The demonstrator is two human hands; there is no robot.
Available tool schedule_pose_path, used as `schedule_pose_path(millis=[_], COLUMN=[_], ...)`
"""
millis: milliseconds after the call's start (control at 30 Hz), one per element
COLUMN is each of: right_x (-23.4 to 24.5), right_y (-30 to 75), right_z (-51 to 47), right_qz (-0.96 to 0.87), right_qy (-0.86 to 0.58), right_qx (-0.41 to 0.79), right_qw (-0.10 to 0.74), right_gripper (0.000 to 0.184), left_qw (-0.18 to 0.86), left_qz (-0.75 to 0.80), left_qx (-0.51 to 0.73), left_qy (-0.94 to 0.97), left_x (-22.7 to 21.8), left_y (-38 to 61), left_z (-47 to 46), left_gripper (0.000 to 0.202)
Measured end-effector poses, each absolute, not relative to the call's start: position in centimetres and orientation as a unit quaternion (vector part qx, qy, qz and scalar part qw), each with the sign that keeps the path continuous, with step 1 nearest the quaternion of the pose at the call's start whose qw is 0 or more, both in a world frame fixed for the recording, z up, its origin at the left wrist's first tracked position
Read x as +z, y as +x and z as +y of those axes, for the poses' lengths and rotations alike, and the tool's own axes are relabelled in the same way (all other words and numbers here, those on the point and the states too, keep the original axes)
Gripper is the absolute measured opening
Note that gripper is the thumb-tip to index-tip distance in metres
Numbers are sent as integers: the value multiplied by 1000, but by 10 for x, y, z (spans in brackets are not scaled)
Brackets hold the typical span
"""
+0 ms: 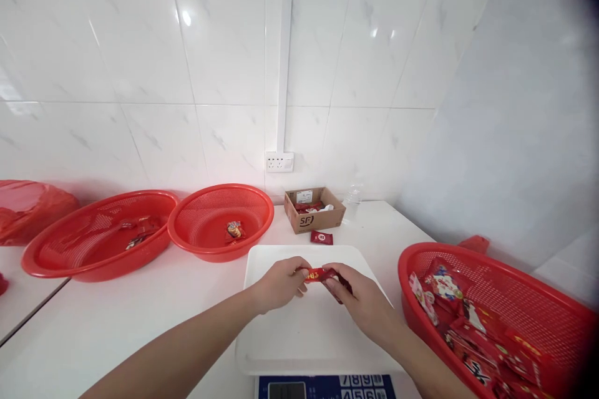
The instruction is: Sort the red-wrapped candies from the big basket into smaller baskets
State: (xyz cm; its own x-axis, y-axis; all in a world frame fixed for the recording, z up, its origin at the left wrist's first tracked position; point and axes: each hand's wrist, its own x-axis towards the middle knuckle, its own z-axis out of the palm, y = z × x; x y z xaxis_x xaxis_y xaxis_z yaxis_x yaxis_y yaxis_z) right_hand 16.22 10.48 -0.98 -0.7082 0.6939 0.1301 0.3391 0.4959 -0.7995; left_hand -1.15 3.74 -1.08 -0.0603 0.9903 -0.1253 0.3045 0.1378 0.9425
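My left hand [279, 283] and my right hand [360, 299] meet above a white plastic tray [299, 340], which sits on a digital scale with a blue keypad [325, 386]. Between the fingers of both hands I pinch a small red foil packet [321, 274]. Its printed label shows in the gap, and the hands hide its ends. A second red sachet [321, 237] lies on the table just beyond the tray, close to my fingers.
Round red mesh baskets [93, 268] [219, 255] stand along the wall, holding a few snack packets. A larger red basket [468, 255] of printed red packets sits right. Behind are a cardboard box [299, 221], plastic bottle [352, 202], and red bag [28, 212].
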Motion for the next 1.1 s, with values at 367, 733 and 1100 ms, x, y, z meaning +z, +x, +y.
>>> schedule_pose_path(millis=[367, 733, 1100], right_x=[-1, -1, 9], right_y=[156, 157, 156], right_z=[94, 90, 77], right_qz=[-739, -747, -780], right_qy=[-245, -258, -249], right_qx=[565, 530, 494], right_qw=[272, 308, 293], right_gripper=[31, 31, 23], left_qw=[661, 647, 666], left_qz=[458, 438, 420], left_qx=[509, 583, 588], left_qy=[307, 222, 188], left_x=[2, -1, 2], left_y=[3, 0, 12], left_z=[22, 24, 19], left_gripper=[34, 24, 25])
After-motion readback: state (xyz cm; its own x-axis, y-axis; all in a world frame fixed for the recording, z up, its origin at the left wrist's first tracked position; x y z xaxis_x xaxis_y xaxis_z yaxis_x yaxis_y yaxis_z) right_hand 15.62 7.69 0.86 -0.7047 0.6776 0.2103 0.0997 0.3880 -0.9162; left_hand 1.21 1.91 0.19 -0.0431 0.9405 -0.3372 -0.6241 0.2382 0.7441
